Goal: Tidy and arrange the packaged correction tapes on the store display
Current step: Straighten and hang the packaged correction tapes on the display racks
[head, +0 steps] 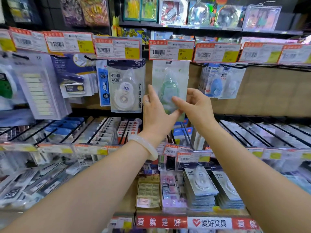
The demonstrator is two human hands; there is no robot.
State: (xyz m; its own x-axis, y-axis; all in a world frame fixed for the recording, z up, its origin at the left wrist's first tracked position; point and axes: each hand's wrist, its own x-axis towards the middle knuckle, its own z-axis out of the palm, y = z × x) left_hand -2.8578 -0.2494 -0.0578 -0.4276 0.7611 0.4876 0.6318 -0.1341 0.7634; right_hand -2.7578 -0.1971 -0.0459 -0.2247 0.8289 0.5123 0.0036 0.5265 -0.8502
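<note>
Left fingers: we see the left hand (155, 113) with its fingers straight and close together, the thumb reaching right along the lower edge of the green correction tape pack (170, 88); it touches the pack from the left without curling round it.
Right fingers: the right hand (193, 105) pinches the pack's lower right part, forefinger laid across the front, the other fingers curled at the right edge.
Arms: both forearms stretch up from the near corners and meet at the pack; a pale bangle (148, 147) sits on the left wrist and a ring (146, 101) on a left finger.
Pack: it hangs upright under the price tag (170, 49), at the middle of the upper hook row.
Neighbours: a white correction tape pack (125, 86) hangs just left, blue packs (220, 81) well to the right.
Below: more white tape packs (200, 182) lie stacked on the near lower shelf.
</note>
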